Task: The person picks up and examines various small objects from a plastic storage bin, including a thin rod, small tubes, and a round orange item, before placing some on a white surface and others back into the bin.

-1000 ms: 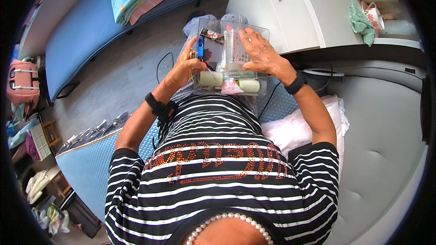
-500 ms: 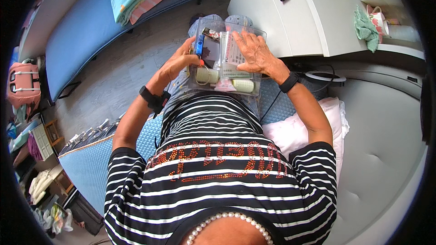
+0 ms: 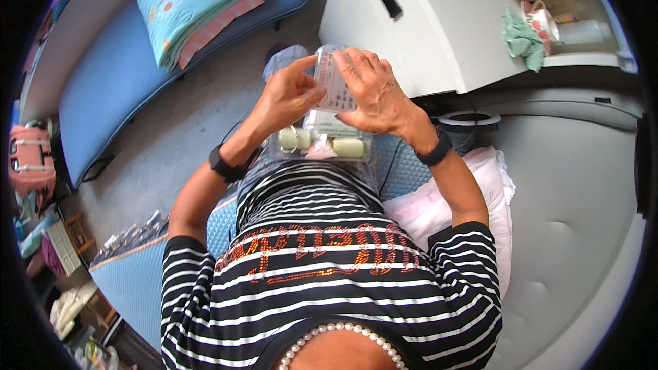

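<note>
Above my lap, a flat white pack with printing stands raised between my hands. My left hand has its fingers bent at the pack's left edge. Spread partly over the right edge, my right hand grips it with fingers on top and thumb lower down. Beneath them sits a clear plastic box, its far part hidden by my hands. In its near end lie two pale green rolls, a small pink item and another flat pale pack.
A blue padded bench carries a folded floral quilt at far left. White cabinets stand ahead to the right, near a shelf with a green cloth and cup. A pink-white pillow lies by my right arm.
The white printed pack has been lifted from the box and is now between both hands. My left hand has moved inward from the box's left edge to the pack.
</note>
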### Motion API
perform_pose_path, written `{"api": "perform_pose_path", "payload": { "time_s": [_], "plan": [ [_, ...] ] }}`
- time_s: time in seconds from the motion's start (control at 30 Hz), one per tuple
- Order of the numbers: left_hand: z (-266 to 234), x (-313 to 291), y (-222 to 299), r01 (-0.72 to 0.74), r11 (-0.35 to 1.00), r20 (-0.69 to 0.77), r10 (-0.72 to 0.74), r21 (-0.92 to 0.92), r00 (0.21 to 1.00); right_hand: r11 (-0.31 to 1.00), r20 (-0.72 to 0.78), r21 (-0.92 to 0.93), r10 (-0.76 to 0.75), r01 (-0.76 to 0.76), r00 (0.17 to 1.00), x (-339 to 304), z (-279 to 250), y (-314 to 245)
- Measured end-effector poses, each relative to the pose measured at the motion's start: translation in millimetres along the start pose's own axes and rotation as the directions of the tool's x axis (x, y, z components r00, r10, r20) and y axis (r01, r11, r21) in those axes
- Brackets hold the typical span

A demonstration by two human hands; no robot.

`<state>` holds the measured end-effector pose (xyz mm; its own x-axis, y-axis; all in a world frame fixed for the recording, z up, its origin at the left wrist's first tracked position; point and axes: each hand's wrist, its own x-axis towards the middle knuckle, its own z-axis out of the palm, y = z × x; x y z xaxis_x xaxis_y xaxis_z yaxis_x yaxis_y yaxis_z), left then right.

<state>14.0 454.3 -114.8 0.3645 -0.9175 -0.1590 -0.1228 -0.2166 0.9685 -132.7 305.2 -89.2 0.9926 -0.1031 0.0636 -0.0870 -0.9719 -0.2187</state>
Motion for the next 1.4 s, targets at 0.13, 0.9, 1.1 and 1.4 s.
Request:
{"api": "perform_pose_path", "payload": {
  "time_s": [0.13,0.9,1.1,1.4],
  "plan": [
    [-4,14,44,-0.162,0.933,0.052,0.189,-0.322,0.981,0.994,-0.144,-0.111,-0.005,-0.011,0.989,-10,-78,-13],
    [40,124,124,-0.602,0.729,0.076,0.615,0.324,0.785,0.925,-0.549,-0.201,0.166,-0.322,0.819,-33,-135,123],
    [2,49,50,-0.098,0.991,-0.034,0.096,-0.096,0.995,0.886,-0.219,0.426,0.299,-0.185,0.929,-43,-112,1],
    [24,17,-58,0.599,0.732,0.281,-0.53,-0.325,0.8,0.969,0.099,0.19,0.14,-0.157,0.985,-34,73,1]
  ]
}}
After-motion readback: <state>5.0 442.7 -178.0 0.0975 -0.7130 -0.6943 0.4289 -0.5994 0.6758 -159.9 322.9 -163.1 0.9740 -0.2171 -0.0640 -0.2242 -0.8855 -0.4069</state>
